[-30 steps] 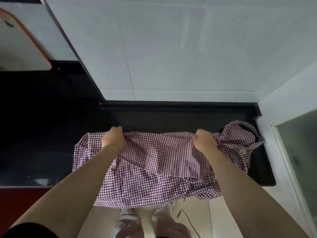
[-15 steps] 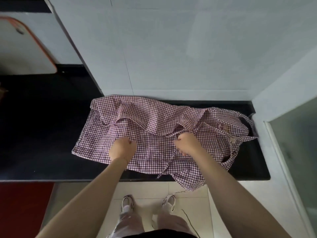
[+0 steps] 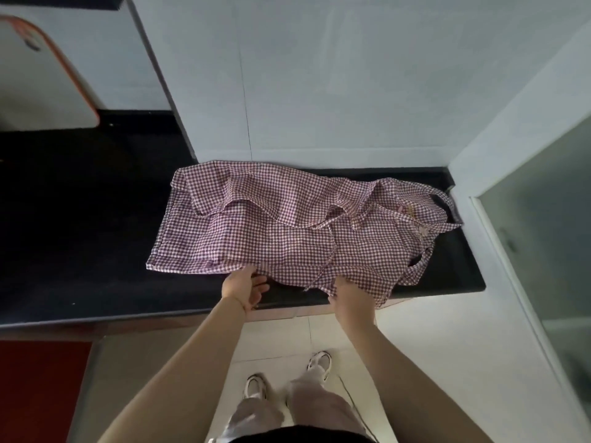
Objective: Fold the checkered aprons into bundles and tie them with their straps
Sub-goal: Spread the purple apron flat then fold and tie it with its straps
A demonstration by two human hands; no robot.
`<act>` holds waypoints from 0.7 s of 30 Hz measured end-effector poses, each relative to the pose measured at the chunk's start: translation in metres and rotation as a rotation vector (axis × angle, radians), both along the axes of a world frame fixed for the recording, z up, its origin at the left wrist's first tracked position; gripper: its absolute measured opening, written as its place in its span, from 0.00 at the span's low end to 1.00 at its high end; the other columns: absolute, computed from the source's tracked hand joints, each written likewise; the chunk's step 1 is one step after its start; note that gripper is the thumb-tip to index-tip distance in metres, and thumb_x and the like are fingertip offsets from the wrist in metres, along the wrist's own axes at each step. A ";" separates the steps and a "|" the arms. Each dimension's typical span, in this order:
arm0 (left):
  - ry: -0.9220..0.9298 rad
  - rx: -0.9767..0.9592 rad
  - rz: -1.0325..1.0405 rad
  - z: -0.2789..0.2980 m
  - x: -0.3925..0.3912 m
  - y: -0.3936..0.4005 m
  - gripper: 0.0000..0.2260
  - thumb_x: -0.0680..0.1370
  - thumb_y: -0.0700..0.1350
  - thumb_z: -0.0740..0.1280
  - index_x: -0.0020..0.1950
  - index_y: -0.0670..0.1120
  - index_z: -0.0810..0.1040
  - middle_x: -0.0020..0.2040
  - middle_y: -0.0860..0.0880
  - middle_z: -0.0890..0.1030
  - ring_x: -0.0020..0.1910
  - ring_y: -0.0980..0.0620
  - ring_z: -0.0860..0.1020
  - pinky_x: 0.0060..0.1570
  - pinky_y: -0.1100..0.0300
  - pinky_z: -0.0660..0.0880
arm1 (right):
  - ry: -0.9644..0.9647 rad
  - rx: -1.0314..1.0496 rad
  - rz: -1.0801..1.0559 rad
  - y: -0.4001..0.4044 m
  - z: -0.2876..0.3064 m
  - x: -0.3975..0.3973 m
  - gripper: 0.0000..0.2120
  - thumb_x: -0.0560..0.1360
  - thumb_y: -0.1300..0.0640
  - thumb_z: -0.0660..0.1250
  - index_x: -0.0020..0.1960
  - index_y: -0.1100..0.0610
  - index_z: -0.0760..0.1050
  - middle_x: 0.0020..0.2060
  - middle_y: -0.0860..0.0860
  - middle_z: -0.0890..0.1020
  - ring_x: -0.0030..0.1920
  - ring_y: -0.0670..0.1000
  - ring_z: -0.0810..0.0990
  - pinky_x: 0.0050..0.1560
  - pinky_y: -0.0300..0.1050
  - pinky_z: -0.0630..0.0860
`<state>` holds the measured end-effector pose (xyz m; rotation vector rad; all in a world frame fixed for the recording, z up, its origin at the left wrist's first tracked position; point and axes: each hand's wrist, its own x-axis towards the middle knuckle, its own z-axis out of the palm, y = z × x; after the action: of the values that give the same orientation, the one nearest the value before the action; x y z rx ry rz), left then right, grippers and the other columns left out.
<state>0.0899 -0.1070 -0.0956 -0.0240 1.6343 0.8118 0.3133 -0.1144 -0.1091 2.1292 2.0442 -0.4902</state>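
My arms are bare all the way up, with no sleeves on them. My left hand and my right hand have nothing on them, no rings and no gloves. I have on light, pale pants that look a bit pinkish grey. My shoes are white with dark marks on them. At the bottom there is a bit of my black top.
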 end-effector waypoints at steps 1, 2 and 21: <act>0.017 0.039 -0.049 0.002 0.000 0.003 0.07 0.82 0.47 0.62 0.57 0.47 0.77 0.49 0.46 0.84 0.41 0.49 0.82 0.33 0.58 0.74 | -0.025 -0.004 0.004 -0.001 -0.001 -0.001 0.09 0.81 0.54 0.64 0.59 0.56 0.74 0.47 0.50 0.80 0.48 0.51 0.80 0.43 0.39 0.72; 0.043 0.078 -0.115 0.004 0.000 0.002 0.09 0.82 0.45 0.61 0.59 0.48 0.77 0.51 0.46 0.83 0.44 0.49 0.81 0.36 0.57 0.74 | -0.024 -0.018 0.010 -0.002 -0.003 -0.001 0.10 0.81 0.55 0.63 0.61 0.57 0.75 0.50 0.51 0.81 0.50 0.52 0.80 0.43 0.36 0.71; 1.141 0.187 -1.196 0.014 0.010 0.084 0.36 0.78 0.47 0.68 0.81 0.54 0.52 0.82 0.48 0.47 0.80 0.41 0.45 0.75 0.37 0.53 | 0.173 0.281 -0.124 0.140 0.067 0.041 0.14 0.80 0.63 0.62 0.65 0.60 0.70 0.43 0.53 0.81 0.41 0.54 0.80 0.35 0.45 0.74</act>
<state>0.0998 -0.0227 -0.0814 1.6380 2.0891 -0.0661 0.3546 0.0253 -0.0420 2.4661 2.1953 -0.4387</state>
